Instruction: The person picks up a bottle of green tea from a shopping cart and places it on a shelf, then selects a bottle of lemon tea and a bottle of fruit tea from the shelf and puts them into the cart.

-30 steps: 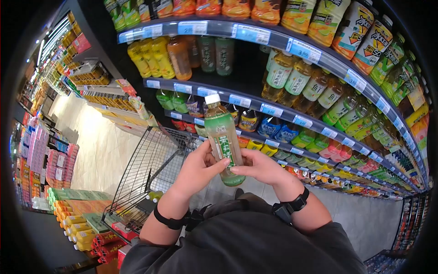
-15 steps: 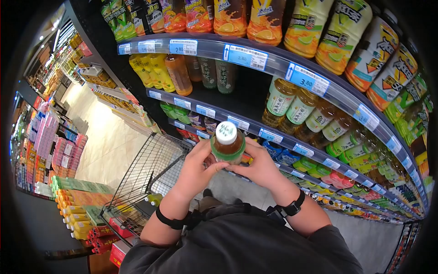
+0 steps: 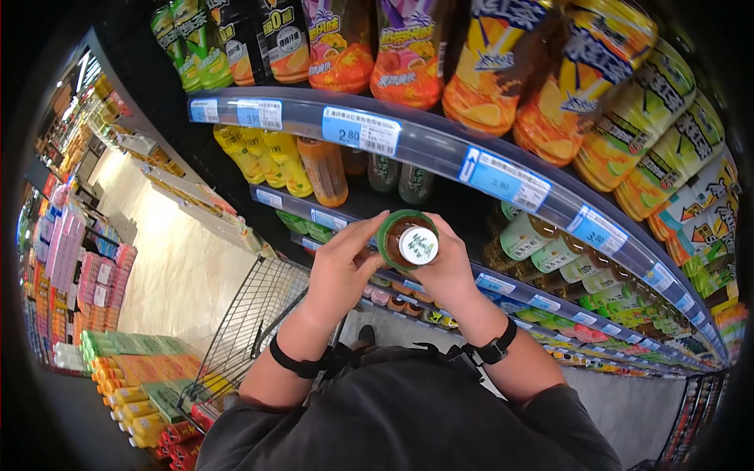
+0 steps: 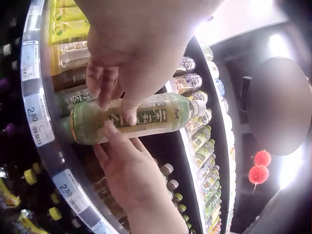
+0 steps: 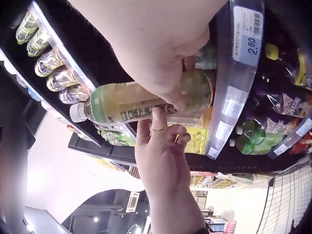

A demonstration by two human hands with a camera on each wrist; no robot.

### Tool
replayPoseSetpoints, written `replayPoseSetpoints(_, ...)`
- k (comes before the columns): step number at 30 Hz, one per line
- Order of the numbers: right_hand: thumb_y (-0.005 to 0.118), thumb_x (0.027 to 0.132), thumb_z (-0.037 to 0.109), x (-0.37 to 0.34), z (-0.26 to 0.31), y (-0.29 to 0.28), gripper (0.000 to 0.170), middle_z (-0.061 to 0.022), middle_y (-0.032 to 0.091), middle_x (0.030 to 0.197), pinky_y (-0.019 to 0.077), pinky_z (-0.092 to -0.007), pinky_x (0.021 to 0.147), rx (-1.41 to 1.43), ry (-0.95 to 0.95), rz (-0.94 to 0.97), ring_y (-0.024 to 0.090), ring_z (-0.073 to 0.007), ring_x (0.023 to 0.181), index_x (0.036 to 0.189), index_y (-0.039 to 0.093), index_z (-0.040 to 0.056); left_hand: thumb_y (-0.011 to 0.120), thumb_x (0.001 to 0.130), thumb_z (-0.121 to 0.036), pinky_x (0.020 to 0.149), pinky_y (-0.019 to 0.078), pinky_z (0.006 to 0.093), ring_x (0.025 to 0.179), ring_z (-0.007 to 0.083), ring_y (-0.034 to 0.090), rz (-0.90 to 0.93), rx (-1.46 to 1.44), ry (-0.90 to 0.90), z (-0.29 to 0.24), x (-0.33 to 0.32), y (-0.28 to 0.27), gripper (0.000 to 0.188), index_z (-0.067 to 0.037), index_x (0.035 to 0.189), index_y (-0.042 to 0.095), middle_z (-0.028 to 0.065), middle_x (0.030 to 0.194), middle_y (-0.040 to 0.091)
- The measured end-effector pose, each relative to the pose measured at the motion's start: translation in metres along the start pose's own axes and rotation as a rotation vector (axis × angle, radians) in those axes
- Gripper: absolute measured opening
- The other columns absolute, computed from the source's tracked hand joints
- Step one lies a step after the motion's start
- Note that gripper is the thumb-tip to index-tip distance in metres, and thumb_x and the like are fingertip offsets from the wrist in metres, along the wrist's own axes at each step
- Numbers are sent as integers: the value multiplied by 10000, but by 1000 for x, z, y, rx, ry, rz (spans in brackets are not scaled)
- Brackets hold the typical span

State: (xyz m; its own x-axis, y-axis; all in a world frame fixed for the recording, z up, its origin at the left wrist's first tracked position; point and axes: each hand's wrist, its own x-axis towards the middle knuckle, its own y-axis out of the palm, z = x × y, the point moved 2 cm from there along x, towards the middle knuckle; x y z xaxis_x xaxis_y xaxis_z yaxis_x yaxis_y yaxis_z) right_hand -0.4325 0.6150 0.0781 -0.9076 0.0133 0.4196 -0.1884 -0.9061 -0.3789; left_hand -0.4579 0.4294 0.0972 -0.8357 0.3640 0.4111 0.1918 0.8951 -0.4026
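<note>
A bottle of tea [image 3: 398,222] with a green label and white cap is between my two hands, its cap turned up toward the head camera. My left hand [image 3: 339,263] grips its left side and my right hand [image 3: 449,263] its right side. In the left wrist view the bottle [image 4: 165,114] shows its printed label, with the thumb of the left hand [image 4: 134,53] and the thumb of the right hand [image 4: 134,175] on it. The right wrist view shows the left hand [image 5: 163,151], a ring on one digit, and the right hand [image 5: 161,53] around the bottle's lower half.
Shelves of bottled drinks with price tags [image 3: 361,129] curve close in front of the hands. Two dark green bottles [image 3: 416,184] stand behind the upper rail. A wire shopping cart [image 3: 251,302] is at the left, beside stacked drink packs [image 3: 141,373]. An aisle floor [image 3: 169,228] runs behind it.
The bottle has tipped so its cap faces the head camera, hiding the label there. Both hands have risen with it toward the shelf, which now looks nearer. Both hands keep their grip.
</note>
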Motion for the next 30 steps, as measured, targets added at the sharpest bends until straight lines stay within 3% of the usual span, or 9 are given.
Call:
replayPoseSetpoints(4, 835, 728, 53, 22, -15, 12, 564, -182, 670, 1227, 540, -397, 950, -126, 41, -71, 663, -355, 1133, 1262, 654, 34, 791, 789, 1, 642, 546, 291, 670, 164, 659, 24, -5, -82, 29, 28, -6, 582, -50, 1346, 627, 146, 1046, 710)
replayPoseSetpoints(5, 838, 734, 89, 26, -18, 14, 538, -193, 679, 1214, 540, -402, 946, -130, 60, -85, 666, -375, 1123, 1240, 668, 26, 815, 790, -39, 625, 535, 293, 652, 165, 656, 9, -14, -95, 35, 34, -6, 547, -42, 1309, 644, 134, 871, 710)
replayPoseSetpoints(9, 843, 753, 129, 41, -27, 21, 463, -209, 694, 1190, 536, -409, 944, -130, 129, -101, 672, -392, 1101, 1172, 694, 3, 834, 800, -90, 598, 516, 299, 604, 178, 640, 12, -29, -128, 60, 50, -5, 477, -28, 1243, 668, 104, 682, 653)
replayPoseSetpoints(13, 853, 765, 161, 47, -33, 28, 465, -209, 713, 1146, 535, -407, 941, -154, 196, -90, 679, -379, 1090, 1172, 693, 5, 835, 799, -95, 594, 514, 302, 606, 175, 639, 57, -26, -108, 76, 61, -7, 496, -15, 1256, 660, 123, 766, 678)
replayPoseSetpoints(15, 861, 778, 107, 49, -33, 31, 367, -141, 726, 1156, 534, -359, 915, -120, 297, -48, 701, -238, 1065, 1104, 726, 6, 835, 805, -108, 582, 508, 306, 594, 172, 626, 63, -26, -53, 77, 64, -8, 518, 0, 1276, 649, 139, 888, 697)
replayPoseSetpoints(19, 853, 785, 93, 54, -31, 36, 413, -147, 723, 1161, 536, -357, 916, -144, 255, -33, 704, -239, 1064, 1154, 697, -6, 824, 825, -120, 575, 504, 307, 587, 169, 611, 69, -78, -58, 89, 65, -9, 530, 4, 1305, 637, 149, 1001, 701)
replayPoseSetpoints(21, 861, 782, 208, 55, -35, 40, 513, -193, 723, 1150, 520, -395, 946, -124, 215, -70, 688, -338, 1097, 1205, 673, -14, 809, 847, -129, 573, 503, 309, 586, 172, 605, 55, -112, -112, 96, 63, -9, 527, 1, 1325, 629, 155, 1026, 707)
replayPoseSetpoints(28, 841, 815, 138, 60, -34, 45, 545, -188, 699, 1204, 530, -383, 971, -91, 322, 2, 686, -295, 1142, 1283, 612, -20, 783, 885, -144, 588, 518, 305, 585, 193, 611, 72, -83, -125, 105, 58, -13, 499, 4, 1335, 624, 170, 1077, 722)
replayPoseSetpoints(30, 839, 817, 106, 62, -32, 47, 507, -149, 689, 1178, 556, -369, 980, -75, 319, 5, 692, -239, 1087, 1251, 616, -32, 760, 912, -157, 610, 537, 314, 612, 225, 641, 64, -43, -109, 107, 55, -14, 439, 13, 1301, 647, 195, 1108, 726)
